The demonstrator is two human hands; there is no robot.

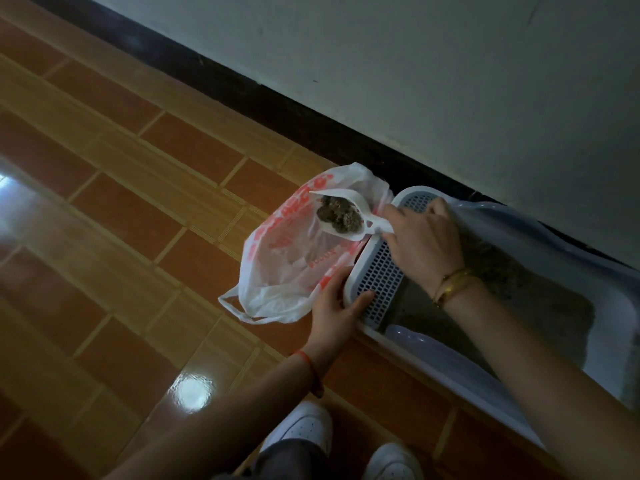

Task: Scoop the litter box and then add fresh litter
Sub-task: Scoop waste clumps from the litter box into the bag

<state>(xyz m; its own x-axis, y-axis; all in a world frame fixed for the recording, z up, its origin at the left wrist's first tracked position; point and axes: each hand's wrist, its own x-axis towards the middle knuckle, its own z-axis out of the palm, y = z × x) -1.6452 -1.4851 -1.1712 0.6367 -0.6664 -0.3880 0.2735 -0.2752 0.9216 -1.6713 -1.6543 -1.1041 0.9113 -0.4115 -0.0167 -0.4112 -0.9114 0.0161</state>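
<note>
A pale blue litter box (519, 393) with a white perforated step (379, 271) stands along the wall at the right, dark litter (540, 299) inside. My right hand (424, 244) grips the handle of a white scoop (349, 211), which carries dark clumps (337, 214). The scoop hovers over the mouth of a white plastic bag with red print (280, 261) lying on the floor left of the box. My left hand (334, 313) holds the bag's near edge against the box's corner.
The floor is glossy orange-brown tile (138, 237) with a light glare. A dark baseboard (277, 112) and pale wall run behind the box. My two white shoes (304, 431) are at the bottom, close to the box's front edge.
</note>
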